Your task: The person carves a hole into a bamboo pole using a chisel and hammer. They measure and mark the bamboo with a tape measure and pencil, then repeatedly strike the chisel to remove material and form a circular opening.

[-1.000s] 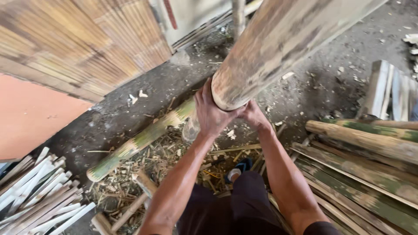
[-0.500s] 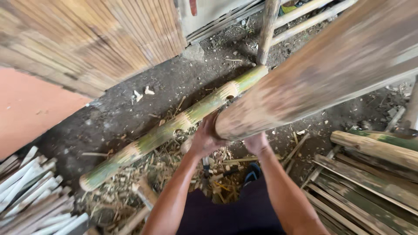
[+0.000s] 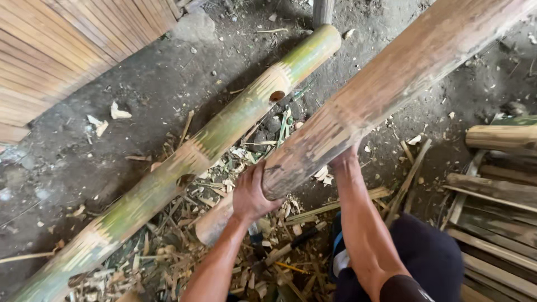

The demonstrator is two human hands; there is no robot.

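I hold a thick, brownish bamboo pole (image 3: 386, 84) that slants from the upper right down to my hands. My left hand (image 3: 250, 193) cups its cut near end from the left. My right hand (image 3: 345, 159) grips the pole from underneath, mostly hidden behind it. A second, greener bamboo pole (image 3: 196, 151) with notched holes lies on the dirt floor, running from lower left to upper centre, just left of my left hand.
Bamboo shavings and split strips (image 3: 268, 240) litter the ground under my hands. A woven bamboo panel (image 3: 61, 50) leans at upper left. Stacked bamboo pieces (image 3: 498, 184) lie at the right. A short bamboo stub (image 3: 215, 221) sits below the pole's end.
The held pole has swung down and to the right, and its near end is lower. The view has moved closer to the ground, showing more of the green pole.
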